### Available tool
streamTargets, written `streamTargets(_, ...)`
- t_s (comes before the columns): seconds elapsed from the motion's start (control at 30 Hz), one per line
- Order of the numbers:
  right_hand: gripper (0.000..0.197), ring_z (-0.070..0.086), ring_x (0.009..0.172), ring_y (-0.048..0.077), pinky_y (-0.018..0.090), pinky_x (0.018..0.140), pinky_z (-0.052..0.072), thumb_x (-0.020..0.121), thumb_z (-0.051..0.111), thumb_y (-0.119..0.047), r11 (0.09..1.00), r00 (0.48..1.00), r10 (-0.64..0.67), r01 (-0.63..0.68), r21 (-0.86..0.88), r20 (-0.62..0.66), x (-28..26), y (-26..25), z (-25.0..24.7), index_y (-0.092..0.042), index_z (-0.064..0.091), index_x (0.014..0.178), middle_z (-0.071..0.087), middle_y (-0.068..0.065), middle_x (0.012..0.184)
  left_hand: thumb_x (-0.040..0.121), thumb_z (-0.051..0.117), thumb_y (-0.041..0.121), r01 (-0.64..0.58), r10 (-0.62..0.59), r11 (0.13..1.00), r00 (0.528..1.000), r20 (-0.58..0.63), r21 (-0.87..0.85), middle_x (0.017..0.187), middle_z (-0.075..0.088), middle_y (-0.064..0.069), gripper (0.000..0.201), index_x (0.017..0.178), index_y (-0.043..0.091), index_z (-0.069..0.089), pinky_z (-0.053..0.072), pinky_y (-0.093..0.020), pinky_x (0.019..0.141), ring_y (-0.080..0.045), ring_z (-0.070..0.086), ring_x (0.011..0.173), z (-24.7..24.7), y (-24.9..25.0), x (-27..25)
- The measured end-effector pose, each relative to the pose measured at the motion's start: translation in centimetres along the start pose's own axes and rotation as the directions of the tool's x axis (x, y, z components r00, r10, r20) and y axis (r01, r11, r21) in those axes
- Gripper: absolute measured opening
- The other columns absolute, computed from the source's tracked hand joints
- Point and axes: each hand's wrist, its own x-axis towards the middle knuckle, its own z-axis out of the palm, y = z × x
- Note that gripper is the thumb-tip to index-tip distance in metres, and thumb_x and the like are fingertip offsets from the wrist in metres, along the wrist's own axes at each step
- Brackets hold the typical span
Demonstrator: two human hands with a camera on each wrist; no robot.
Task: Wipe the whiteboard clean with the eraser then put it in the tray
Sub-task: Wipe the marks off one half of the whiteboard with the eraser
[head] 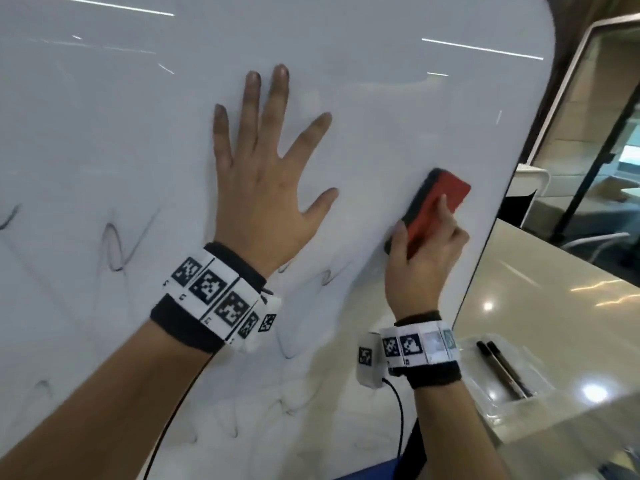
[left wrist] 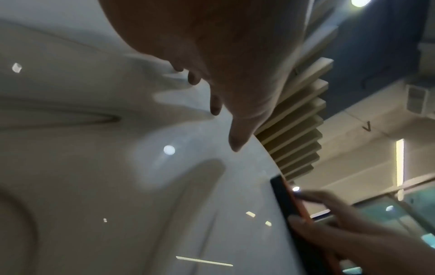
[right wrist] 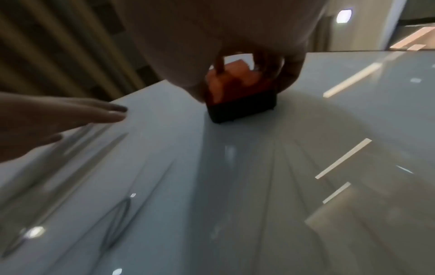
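The whiteboard [head: 346,116] fills nearly everything, tilted, its upper stretch looking wiped while dark scribbles [head: 117,247] sit below and to the left of the grip. Off to the right of the grip and lower down, the counter [head: 554,289] carries a clear tray [head: 485,403] with two black markers [head: 502,368] lying in it. That's where the eraser is bound, by my reading, but not yet! The left hand [head: 256,199] is flat on the board, fingers straight and splayed, likely steadying it against the wiping pressure. And the right hand [head: 426,258] has its grip closed round the red eraser [head: 436,206], thumb on one edge, fingers curled over the back, dark felt pressed against the board near its right edge. Plenty of marks remain beneath that grip.
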Motion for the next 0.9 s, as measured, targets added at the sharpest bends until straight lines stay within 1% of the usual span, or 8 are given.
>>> streamTargets(0.07, 0.063, 0.041, 0.116, 0.022, 0.028, 0.102, 0.034, 0.097, 0.063, -0.028, 0.99, 0.99, -0.125, 0.129, -0.052, 0.063, 0.2, 0.9, -0.2, -0.02, 0.036, 0.153, 0.039, 0.017, 0.132, 0.092, 0.058, 0.06, 0.017, -0.017, 0.999, 1.0, -0.011, 0.028, 0.171, 0.011, -0.015, 0.069, 0.154, 0.035, 0.041, 0.004, -0.062, 0.126, -0.038, 0.007, 0.159, 0.8, 0.1, 0.0)
streamTargets(0.17, 0.065, 0.039, 0.124, 0.019, 0.008, 0.102, 0.026, 0.096, 0.065, -0.023, 0.996, 0.996, 0.086, -0.086, 0.001, -0.011, -1.0, 6.0, -1.8, -0.012, 0.035, 0.153, 0.04, 0.019, 0.137, 0.091, 0.06, 0.061, 0.013, -0.012, 0.998, 1.0, -0.021, 0.054, 0.171, 0.012, -0.015, 0.073, 0.156, 0.037, 0.038, 0.004, -0.061, 0.126, -0.038, 0.008, 0.159, 1.1, -0.5, 0.2)
streamTargets(0.3, 0.065, 0.046, 0.124, 0.041, 0.036, 0.104, 0.04, 0.099, 0.059, -0.024, 0.836, 0.834, 0.546, -0.536, 0.114, -0.081, -1.6, 8.8, -2.2, -0.012, 0.027, 0.154, 0.034, 0.021, 0.143, 0.089, 0.062, 0.06, 0.014, -0.013, 0.996, 1.0, -0.007, 0.087, 0.171, 0.009, -0.016, 0.078, 0.158, 0.038, 0.034, 0.002, -0.061, 0.126, -0.038, 0.006, 0.159, 1.3, -0.5, 0.1)
streamTargets(0.43, 0.063, 0.042, 0.118, 0.023, 0.039, 0.108, 0.039, 0.096, 0.065, -0.023, 0.994, 0.997, 0.072, -0.073, 0.085, 0.011, -1.2, 3.5, -0.6, -0.016, 0.035, 0.152, 0.036, 0.011, 0.133, 0.09, 0.064, 0.059, 0.022, -0.02, 0.997, 1.0, -0.019, 0.076, 0.171, 0.009, -0.017, 0.078, 0.158, 0.038, 0.033, 0.001, -0.061, 0.125, -0.038, 0.005, 0.159, 1.4, -0.3, 0.0)
streamTargets(0.53, 0.06, 0.043, 0.119, 0.029, 0.035, 0.105, 0.038, 0.094, 0.067, -0.027, 0.97, 0.958, -0.239, 0.243, -0.009, 0.156, -2.4, 3.2, 0.2, -0.018, 0.042, 0.148, 0.04, 0.016, 0.131, 0.091, 0.063, 0.06, 0.014, -0.011, 0.996, 1.0, -0.029, 0.09, 0.171, 0.01, -0.018, 0.078, 0.159, 0.037, 0.032, 0.002, -0.061, 0.125, -0.039, 0.006, 0.159, 1.5, -0.4, 0.0)
streamTargets(0.63, 0.067, 0.044, 0.127, 0.036, 0.038, 0.109, 0.037, 0.091, 0.064, -0.034, 0.993, 0.993, 0.114, -0.114, 0.043, 0.0, -2.7, 7.8, -1.3, -0.018, 0.038, 0.151, 0.036, 0.011, 0.136, 0.091, 0.062, 0.061, 0.012, -0.011, 0.996, 1.0, -0.015, 0.087, 0.171, 0.009, -0.017, 0.079, 0.159, 0.037, 0.03, 0.002, -0.061, 0.126, -0.038, 0.005, 0.159, 1.4, -0.5, -0.1)
streamTargets(0.73, 0.068, 0.045, 0.125, 0.046, 0.048, 0.112, 0.041, 0.097, 0.063, -0.028, 0.839, 0.837, 0.543, -0.537, 0.094, -0.068, -2.3, 10.3, -2.1, -0.018, 0.028, 0.154, 0.033, 0.021, 0.143, 0.091, 0.061, 0.061, 0.015, -0.015, 0.995, 1.0, 0.001, 0.099, 0.171, 0.007, -0.016, 0.08, 0.16, 0.037, 0.029, 0.002, -0.062, 0.126, -0.037, 0.003, 0.159, 1.3, -0.4, -0.1)
streamTargets(0.9, 0.066, 0.038, 0.12, 0.02, 0.041, 0.11, 0.038, 0.092, 0.066, -0.028, 0.997, 0.999, -0.025, 0.023, 0.075, 0.024, -3.6, 3.3, 1.0, -0.017, 0.039, 0.151, 0.038, 0.011, 0.13, 0.091, 0.061, 0.06, 0.025, -0.025, 0.996, 1.0, -0.005, 0.085, 0.172, 0.007, -0.016, 0.08, 0.16, 0.038, 0.028, 0.001, -0.061, 0.126, -0.037, 0.003, 0.159, 1.5, -0.2, -0.2)
